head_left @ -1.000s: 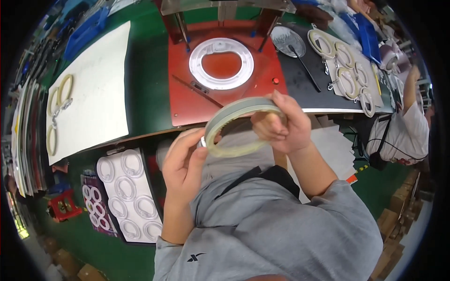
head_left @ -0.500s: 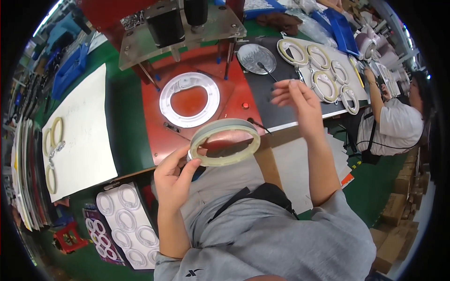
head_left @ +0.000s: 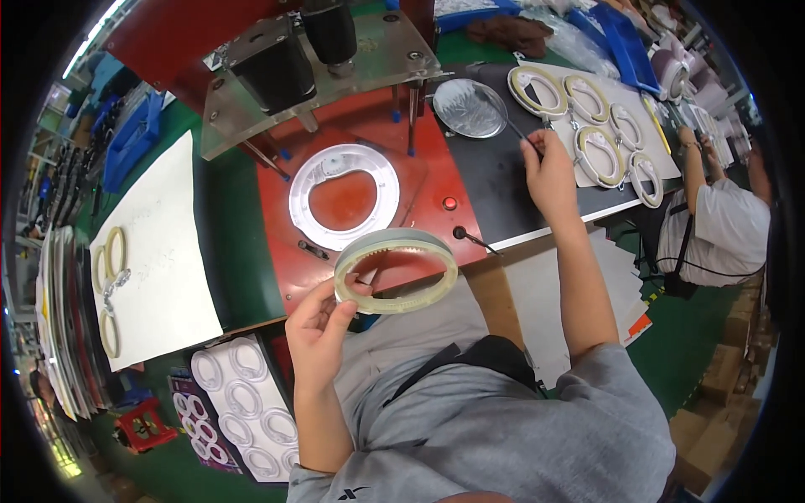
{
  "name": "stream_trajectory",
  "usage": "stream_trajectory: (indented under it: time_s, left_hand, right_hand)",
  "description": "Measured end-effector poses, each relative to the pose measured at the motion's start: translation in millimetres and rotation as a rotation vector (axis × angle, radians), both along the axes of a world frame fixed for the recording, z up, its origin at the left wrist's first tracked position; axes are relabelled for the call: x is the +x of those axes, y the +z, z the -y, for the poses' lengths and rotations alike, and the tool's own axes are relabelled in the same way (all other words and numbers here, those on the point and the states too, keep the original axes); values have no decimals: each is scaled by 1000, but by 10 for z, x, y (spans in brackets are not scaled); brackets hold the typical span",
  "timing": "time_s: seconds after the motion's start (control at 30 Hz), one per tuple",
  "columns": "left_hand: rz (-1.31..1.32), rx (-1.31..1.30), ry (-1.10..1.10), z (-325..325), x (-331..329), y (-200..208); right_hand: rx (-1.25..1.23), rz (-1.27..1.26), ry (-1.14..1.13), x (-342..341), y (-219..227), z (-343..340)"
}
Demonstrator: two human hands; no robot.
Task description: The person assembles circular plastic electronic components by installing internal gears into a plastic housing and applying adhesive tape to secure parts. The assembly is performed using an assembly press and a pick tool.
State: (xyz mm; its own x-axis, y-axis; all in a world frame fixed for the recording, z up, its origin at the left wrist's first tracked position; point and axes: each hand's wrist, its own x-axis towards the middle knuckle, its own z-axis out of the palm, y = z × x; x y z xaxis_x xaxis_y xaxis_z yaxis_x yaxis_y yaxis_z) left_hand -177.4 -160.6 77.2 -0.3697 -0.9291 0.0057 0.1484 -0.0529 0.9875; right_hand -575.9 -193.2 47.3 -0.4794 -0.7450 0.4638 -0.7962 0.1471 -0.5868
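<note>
My left hand grips a pale yellow-green plastic ring with a grey outer wall, thumb in front and fingers behind. The ring is tilted, above the front edge of the red machine base. At the right, my right hand is closed, its fingertips pinching the handle end of a thin dark brush. The brush leans over a round shallow metal dish smeared with whitish stuff. A white ring lies flat on the red machine base, just beyond the held ring.
A clear plate with black cylinders hangs over the base on posts. A red button and a black-handled tool are near its right edge. Several assembled rings lie at the right, others on white paper at the left. A co-worker sits far right.
My right hand has gone from loosely spread to closed on the brush handle, and the brush has swung up in the dish. The held ring has tilted and dropped slightly in view.
</note>
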Motion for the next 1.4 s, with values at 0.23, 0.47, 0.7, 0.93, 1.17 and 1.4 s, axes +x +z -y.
stream_trajectory:
  time_s: [0.23, 0.47, 0.7, 0.93, 1.17, 1.4]
  left_hand:
    - [12, 5, -6, -14, 28, -8]
    - [42, 21, -1, -12, 11, 29]
    - [16, 16, -20, -11, 33, -3]
    - [-22, -25, 20, -78, 87, -17]
    - [183, -612, 49, 66, 136, 621]
    - [288, -869, 95, 292, 83, 846]
  right_hand:
    - [-49, -64, 60, -45, 185, 455]
    - [-25, -158, 18, -92, 183, 423]
    - [28, -171, 46, -71, 170, 279]
    - [60, 393, 103, 42, 478, -157]
    - [75, 1041, 519, 317, 751, -671]
    - [125, 771, 736, 691, 997, -771]
